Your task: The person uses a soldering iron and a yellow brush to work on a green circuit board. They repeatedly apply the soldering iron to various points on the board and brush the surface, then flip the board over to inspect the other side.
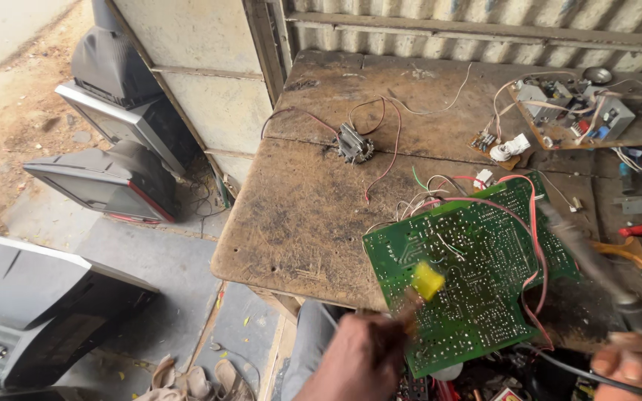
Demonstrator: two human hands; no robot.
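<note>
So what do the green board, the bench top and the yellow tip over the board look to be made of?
Green board: looks like laminate circuit board with a glossy green coating, dotted with silvery solder points.
Bench top: seemingly wood, worn, stained dark and scratched, its edge rounded with wear.
Yellow tip: held by the left hand, blurred; possibly bristle or plastic, cannot tell.

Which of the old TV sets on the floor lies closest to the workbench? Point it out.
The middle set, tilted screen-down with a red strip along its lower edge, just left of the wooden workbench. The upper set stands against the wall; the large one lies farthest left.
</note>
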